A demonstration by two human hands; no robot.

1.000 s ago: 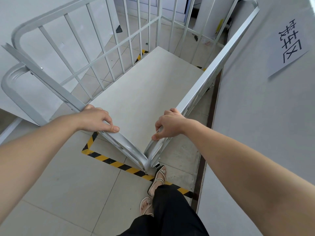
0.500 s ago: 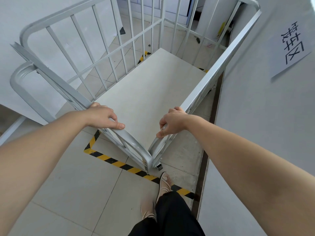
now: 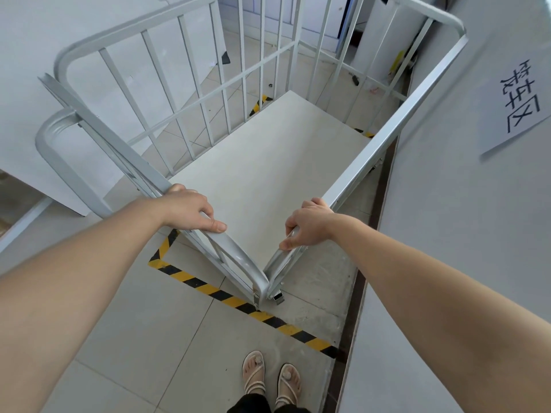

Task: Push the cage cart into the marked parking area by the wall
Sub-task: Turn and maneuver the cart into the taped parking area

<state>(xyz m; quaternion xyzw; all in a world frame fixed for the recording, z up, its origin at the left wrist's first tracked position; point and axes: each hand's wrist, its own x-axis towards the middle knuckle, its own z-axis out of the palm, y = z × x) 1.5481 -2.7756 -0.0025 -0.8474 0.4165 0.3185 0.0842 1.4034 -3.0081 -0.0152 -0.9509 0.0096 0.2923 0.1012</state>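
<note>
The grey metal cage cart with barred sides and a pale flat deck stands inside the parking area, close along the wall on the right. Yellow-and-black striped tape marks that area on the floor; the cart's near corner and a caster sit just beyond the front stripe. My left hand grips the top rail of the cart's near left gate. On the near end of the right side rail, my right hand is closed.
The grey wall on the right carries a paper sign with handwritten characters. A white panel stands to the left of the cart. My feet in sandals stand on the tiles just behind the tape.
The cart has rolled forward, further into the taped area, with both hands staying on its rails. My feet have come together behind the front stripe.
</note>
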